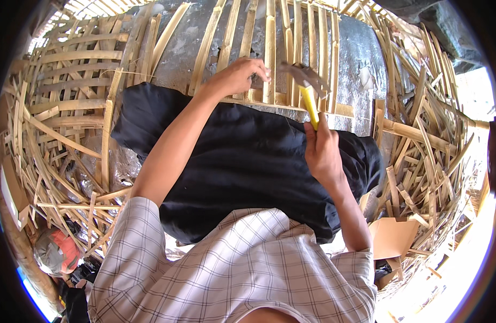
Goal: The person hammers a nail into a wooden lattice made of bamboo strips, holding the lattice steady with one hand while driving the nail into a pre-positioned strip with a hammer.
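Note:
My right hand (324, 151) is wrapped round the yellow handle of a hammer (309, 105). The hammer's dark head is raised over the bamboo slats and slightly smeared by motion. To its left, my left hand (238, 76) is bent with its fingertips drawn together at an upright bamboo slat (270, 48); whatever they may pinch is too small to make out. Several such slats run away from me side by side, their near ends at a bamboo crosspiece (291, 101). Below it, black cloth (242, 156) covers my lap.
A dark, shiny sheet (361, 48) lies beneath the slats. Woven bamboo lattice (78, 70) stands at the left. Loose split bamboo (415, 161) is heaped at the right, near a cardboard piece (390, 237). A red and grey cap (57, 252) is at the lower left.

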### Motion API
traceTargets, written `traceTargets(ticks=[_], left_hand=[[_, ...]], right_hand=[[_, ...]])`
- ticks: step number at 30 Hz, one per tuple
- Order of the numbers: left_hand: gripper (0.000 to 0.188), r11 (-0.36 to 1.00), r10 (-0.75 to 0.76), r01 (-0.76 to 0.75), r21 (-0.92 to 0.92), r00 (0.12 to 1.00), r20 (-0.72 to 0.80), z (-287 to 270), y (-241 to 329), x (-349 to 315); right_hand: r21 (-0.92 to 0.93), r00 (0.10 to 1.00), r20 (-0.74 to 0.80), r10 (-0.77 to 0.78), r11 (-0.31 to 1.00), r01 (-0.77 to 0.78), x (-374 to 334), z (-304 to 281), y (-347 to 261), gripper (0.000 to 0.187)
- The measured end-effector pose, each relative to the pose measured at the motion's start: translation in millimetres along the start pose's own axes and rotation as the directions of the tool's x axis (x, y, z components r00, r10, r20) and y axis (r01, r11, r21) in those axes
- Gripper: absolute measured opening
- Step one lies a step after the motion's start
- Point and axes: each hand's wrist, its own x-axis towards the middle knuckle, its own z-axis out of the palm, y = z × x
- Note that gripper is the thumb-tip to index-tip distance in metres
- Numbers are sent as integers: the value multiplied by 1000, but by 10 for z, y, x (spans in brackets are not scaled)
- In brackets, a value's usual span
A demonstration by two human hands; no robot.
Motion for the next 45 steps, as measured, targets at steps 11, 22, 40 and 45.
traceTargets(ticks=[11,22,40,45], left_hand=[[46,999,49,-50,-15,999,-9,16,-85,32],[44,999,18,-17,35,1000,-11,27,-102,-3],[53,1000,-11,11,-7,999,-36,28,-78,-6],[53,1000,-3,3,-22,1000,25,-17,-26,23]], right_hand=[[-113,992,82,-93,988,102,214,-129,205,24],[-62,991,79,-107,992,112,408,-154,246,24],[15,989,-105,-108,994,110,205,-180,-16,23],[42,999,43,-30,999,28,71,7,204,20]])
